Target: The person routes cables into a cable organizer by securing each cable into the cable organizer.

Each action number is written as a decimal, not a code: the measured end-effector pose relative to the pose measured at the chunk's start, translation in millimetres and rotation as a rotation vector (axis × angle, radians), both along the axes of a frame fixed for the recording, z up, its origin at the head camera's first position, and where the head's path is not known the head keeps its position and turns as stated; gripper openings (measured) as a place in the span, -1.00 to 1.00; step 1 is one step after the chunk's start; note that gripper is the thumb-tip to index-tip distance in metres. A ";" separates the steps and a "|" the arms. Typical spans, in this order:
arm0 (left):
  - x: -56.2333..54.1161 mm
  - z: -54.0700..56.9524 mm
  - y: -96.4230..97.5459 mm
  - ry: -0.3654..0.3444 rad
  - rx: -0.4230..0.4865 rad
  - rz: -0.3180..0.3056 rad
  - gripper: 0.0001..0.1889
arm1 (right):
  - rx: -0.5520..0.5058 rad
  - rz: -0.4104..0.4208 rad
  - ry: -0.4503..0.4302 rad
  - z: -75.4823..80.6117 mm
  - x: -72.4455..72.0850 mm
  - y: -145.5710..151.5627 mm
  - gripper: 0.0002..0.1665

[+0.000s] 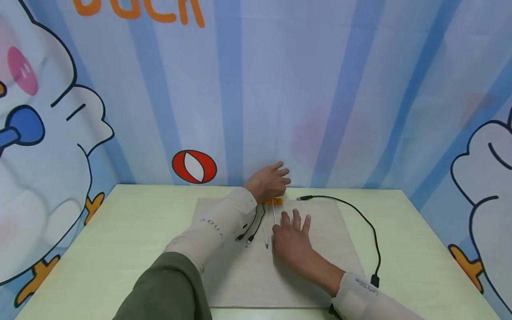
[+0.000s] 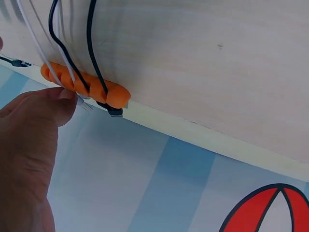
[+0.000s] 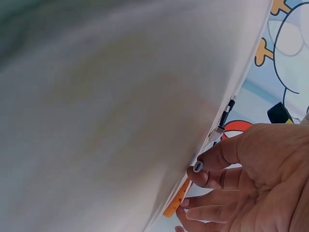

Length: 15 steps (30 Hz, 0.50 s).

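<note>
An orange cable holder (image 2: 117, 95) with several slots sits at the far edge of the pale board (image 1: 240, 284). Two black cables and a white cable lie in its slots. My left hand (image 1: 269, 182) reaches to its far side. There, thumb and finger pinch another white cable (image 2: 35, 41) right at the holder, as the left wrist view shows. Nearer me, my right hand (image 1: 294, 243) holds this cable's other end, its plug (image 3: 198, 166) between thumb and forefinger, other fingers spread. The white strand runs straight between both hands.
Black cable ends (image 1: 250, 240) and a white plug (image 1: 266, 244) lie on the board left of my right hand. A long black cable (image 1: 374, 231) curves over the table (image 1: 416, 249) at the right. A printed curtain (image 1: 272, 89) hangs behind the table.
</note>
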<state>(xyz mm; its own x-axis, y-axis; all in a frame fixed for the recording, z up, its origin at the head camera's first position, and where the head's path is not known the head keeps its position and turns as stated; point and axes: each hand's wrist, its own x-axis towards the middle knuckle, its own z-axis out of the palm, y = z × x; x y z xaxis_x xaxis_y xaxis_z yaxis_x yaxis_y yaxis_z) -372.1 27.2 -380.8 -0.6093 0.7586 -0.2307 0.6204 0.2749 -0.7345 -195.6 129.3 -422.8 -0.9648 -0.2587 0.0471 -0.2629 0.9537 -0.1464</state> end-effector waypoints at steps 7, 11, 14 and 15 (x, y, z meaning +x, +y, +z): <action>0.5 -1.4 7.8 0.001 -0.027 0.030 -0.78 | 0.010 0.029 0.020 3.3 2.3 2.2 -0.72; -1.3 -3.3 12.0 0.010 -0.041 0.034 -0.79 | -0.020 0.038 0.001 3.4 -0.3 3.9 -0.73; -2.5 -5.1 13.9 0.023 -0.050 0.023 -0.79 | -0.038 0.034 -0.021 5.3 -1.5 4.7 -0.72; -2.8 -5.5 14.3 0.026 -0.052 0.021 -0.78 | -0.041 0.032 -0.024 6.2 -1.3 5.0 -0.72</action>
<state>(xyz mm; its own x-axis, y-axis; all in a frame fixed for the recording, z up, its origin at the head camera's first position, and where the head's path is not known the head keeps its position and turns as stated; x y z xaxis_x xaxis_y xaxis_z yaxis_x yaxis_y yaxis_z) -374.9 41.5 -386.2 -0.6313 0.7329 -0.2537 0.5956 0.2487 -0.7638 -196.9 134.3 -416.6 -0.9571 -0.2878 0.0347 -0.2890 0.9380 -0.1916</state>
